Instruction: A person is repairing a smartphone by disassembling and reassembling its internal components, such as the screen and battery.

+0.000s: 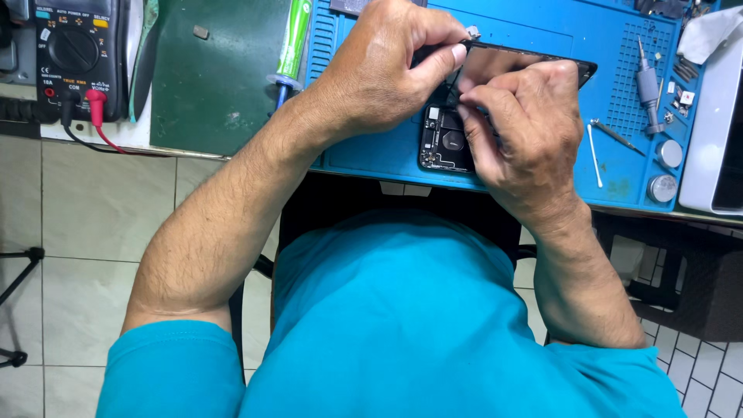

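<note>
Two hands (387, 73) (526, 131), one opened phone (445, 143), one multimeter (73, 54), two round tins (669, 153) (662, 188).

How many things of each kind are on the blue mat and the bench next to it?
Opened phone, under the left hand and right hand: 1
Round silver tins: 2
Grey screwdriver: 1
White swab stick: 1
Green syringe tube: 1
Black multimeter: 1
Total: 7

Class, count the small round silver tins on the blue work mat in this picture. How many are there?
2. One round silver tin sits near the blue mat's right edge; the second tin lies just below it. Others may be hidden.
</note>
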